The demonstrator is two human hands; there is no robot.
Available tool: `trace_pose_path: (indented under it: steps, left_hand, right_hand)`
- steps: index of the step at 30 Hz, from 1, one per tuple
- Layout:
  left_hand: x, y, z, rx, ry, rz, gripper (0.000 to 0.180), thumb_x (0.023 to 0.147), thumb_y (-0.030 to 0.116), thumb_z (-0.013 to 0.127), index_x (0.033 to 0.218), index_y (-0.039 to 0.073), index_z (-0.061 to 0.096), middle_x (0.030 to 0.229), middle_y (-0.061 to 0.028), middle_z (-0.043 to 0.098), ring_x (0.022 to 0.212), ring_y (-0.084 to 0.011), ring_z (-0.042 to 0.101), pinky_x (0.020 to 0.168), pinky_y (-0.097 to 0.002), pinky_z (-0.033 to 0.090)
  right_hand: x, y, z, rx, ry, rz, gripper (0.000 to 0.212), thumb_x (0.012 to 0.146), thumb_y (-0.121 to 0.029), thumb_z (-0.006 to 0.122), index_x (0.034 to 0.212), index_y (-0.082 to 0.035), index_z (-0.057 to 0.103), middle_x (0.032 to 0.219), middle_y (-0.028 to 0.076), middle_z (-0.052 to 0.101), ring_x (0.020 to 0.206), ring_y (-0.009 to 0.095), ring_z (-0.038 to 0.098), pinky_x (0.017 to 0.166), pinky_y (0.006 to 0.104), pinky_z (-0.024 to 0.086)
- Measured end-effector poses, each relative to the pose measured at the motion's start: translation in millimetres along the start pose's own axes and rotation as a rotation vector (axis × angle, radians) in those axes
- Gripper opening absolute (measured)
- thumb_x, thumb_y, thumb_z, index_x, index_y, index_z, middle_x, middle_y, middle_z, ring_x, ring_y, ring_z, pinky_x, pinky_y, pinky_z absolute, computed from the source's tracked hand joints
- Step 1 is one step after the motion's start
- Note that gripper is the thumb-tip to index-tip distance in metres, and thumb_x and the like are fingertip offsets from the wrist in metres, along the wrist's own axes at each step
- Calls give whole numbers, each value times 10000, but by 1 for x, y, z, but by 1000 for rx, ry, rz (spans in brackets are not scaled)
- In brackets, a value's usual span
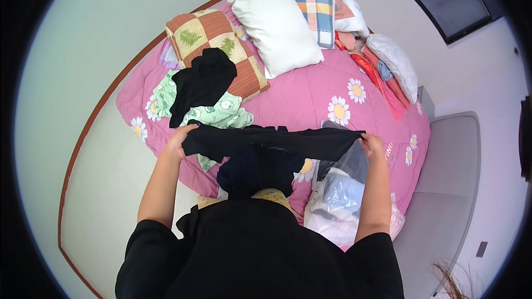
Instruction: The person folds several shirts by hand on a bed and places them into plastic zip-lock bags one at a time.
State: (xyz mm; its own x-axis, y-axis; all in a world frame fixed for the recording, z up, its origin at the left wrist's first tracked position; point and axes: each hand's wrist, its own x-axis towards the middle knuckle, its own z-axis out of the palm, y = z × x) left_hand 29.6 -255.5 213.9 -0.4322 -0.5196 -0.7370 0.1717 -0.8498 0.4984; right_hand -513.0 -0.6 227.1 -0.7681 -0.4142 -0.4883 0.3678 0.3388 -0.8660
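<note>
A black garment [271, 139] is stretched sideways between my two hands above the bed; its exact kind is not clear. My left hand [178, 139] grips its left end, and my right hand [373, 145] pinches its right end. Below it hangs or lies dark navy cloth [257, 171]; whether it belongs to the same garment I cannot tell. Beyond my left hand, a crumpled black cloth [205, 83] rests on a light green printed garment [227, 112]. Under my right arm lies a clear plastic bag [338, 194] with light-coloured cloth inside.
A pink quilt with daisies [299, 99] covers the bed. Along its far side are a brown-and-cream checked pillow [216, 44], a white pillow [277, 27] and a plaid cushion [318, 19]. Red and pink clothes [382, 80] lie at the right, near the grey headboard [451, 160].
</note>
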Motion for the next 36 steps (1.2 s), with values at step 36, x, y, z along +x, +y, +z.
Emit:
trace_pose_path:
  steps: [36]
  left_hand:
    - [33,-103,-168,-175,220,-255,322,844,126,419,1099,-70,442,977,-213,581,841,-318,602,762,-427,512]
  right_hand:
    - [-60,214,36,-1178,210,-114,228,752,-195,555,885,-22,492,822,216,584,816,364,568,729,416,432]
